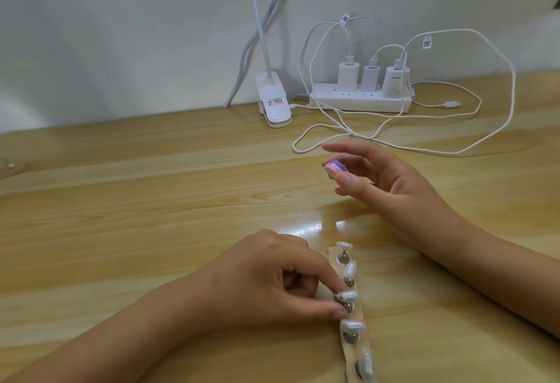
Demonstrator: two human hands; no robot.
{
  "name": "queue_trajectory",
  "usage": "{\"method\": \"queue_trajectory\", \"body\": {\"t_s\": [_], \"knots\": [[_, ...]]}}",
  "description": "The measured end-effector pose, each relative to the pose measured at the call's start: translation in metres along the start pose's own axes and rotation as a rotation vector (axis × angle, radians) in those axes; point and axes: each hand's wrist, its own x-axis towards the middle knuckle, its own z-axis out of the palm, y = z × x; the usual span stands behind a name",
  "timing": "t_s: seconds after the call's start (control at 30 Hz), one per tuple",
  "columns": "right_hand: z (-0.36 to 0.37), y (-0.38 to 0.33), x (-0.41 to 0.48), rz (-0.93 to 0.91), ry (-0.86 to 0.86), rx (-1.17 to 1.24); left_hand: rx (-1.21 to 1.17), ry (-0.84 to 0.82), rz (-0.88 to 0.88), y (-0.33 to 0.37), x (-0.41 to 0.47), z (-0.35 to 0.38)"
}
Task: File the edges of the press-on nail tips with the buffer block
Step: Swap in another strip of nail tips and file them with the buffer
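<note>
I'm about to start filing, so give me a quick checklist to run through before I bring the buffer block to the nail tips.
1. Pink, purple and white buffer block gripped in right hand: ok.
2. Middle pearly white nail tip steadied: ok, left hand pinches its metal stand.
3. Pale wooden holder strip lying flat on the wooden table: ok as far as it shows.
4. Block touching a tip edge: not ok, it hangs apart from the strip.
5. Abrasive face turned toward the tip: cannot tell.
6. White charger cables apart from the strip: ok.
</note>
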Motion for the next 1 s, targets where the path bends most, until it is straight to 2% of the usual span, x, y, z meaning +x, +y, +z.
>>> {"method": "queue_trajectory", "body": {"t_s": [0.23,0.33,0.5,0.67,0.8,1.0], "knots": [[0.001,-0.001,-0.001,-0.02,0.012,-0.013,-0.294,-0.098,-0.303,0.002,0.002,-0.001],[0.001,-0.002,0.0,-0.016,0.048,0.006,-0.456,-0.111,-0.348,0.004,0.003,-0.01],[0.001,-0.004,-0.001,-0.007,0.042,0.0,-0.884,0.274,-0.3,0.0,0.009,-0.013],[0.003,-0.01,-0.007,-0.146,0.035,-0.077,-0.86,0.436,-0.392,-0.005,0.013,-0.005],[0.008,-0.011,-0.012,-0.315,-0.03,-0.181,-0.756,0.386,-0.377,-0.003,0.013,-0.002],[0.009,-0.012,-0.014,-0.432,-0.136,-0.344,-0.724,0.358,-0.36,0.0,0.014,-0.003]]}}
